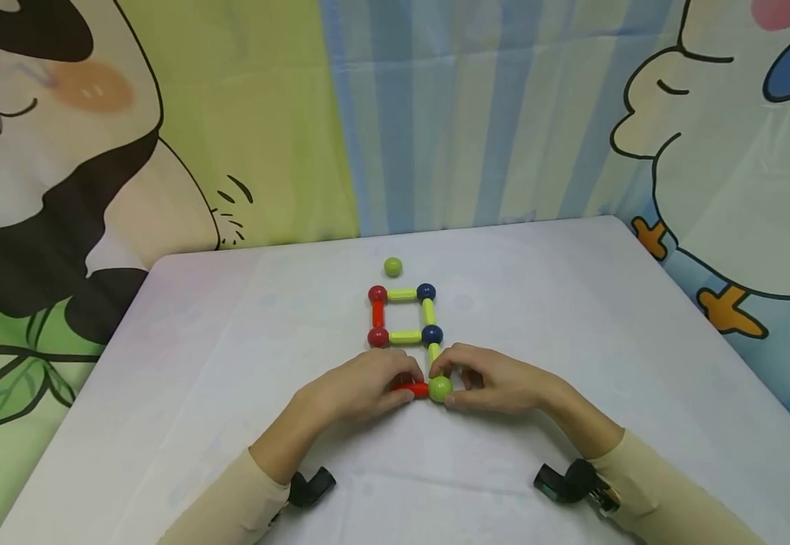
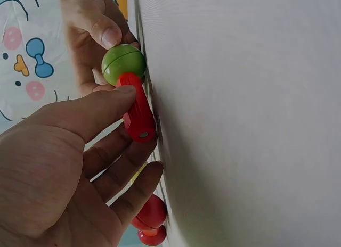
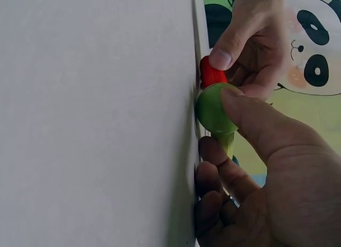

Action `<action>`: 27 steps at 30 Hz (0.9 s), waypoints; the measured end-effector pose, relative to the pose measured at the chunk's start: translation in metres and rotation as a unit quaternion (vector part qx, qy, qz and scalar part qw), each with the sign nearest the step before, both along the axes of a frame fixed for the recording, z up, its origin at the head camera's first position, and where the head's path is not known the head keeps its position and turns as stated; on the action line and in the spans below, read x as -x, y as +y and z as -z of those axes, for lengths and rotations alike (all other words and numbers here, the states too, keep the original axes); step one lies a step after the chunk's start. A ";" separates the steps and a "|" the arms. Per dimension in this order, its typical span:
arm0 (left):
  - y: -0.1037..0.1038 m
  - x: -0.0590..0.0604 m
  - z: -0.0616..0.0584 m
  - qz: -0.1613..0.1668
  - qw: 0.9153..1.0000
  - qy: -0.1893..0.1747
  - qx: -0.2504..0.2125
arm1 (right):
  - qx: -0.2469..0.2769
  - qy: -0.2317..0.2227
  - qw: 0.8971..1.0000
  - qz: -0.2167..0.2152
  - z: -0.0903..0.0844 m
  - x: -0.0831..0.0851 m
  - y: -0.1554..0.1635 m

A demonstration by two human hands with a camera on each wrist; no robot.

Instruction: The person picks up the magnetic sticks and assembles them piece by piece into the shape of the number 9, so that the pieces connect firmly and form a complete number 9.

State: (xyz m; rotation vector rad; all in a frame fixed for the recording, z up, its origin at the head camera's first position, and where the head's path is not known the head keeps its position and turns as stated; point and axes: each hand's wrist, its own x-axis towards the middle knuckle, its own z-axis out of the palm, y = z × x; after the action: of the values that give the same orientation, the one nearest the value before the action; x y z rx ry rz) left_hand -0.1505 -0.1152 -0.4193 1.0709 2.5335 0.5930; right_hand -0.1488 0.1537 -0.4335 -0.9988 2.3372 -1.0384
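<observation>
My left hand (image 1: 361, 386) pinches the red stick (image 1: 412, 389) flat on the worktop (image 1: 231, 363); my right hand (image 1: 497, 378) pinches the green ball (image 1: 440, 388) at its end, seemingly touching, below the square frame (image 1: 403, 315).

Head view high, facing forward-down across white cloth-covered table (image 1: 231, 363); wrist views close at tabletop level, facing each other from opposite sides, sharing glossy green plastic ball (image 2: 123, 64) and red plastic rod (image 2: 137, 113).
</observation>
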 end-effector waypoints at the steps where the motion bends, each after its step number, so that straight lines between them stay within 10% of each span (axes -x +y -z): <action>1: -0.001 0.000 0.000 -0.002 1.000 0.002 -0.001 | 0.000 0.001 1.000 -0.002 0.000 0.001 -0.001; 15: -0.012 0.010 -0.011 -0.039 0.999 -0.013 -0.035 | -0.039 0.004 0.999 0.002 -0.007 0.008 -0.005; 27: -0.022 0.072 -0.021 -0.106 0.983 0.069 -0.134 | -0.025 -0.004 1.000 -0.001 -0.006 0.009 -0.006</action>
State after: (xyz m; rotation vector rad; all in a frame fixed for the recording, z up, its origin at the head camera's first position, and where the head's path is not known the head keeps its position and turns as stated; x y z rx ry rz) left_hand -0.2221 -0.1371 -0.3984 0.9600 2.7699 0.9715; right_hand -0.1577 0.1476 -0.4278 -0.9752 2.3435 -0.9775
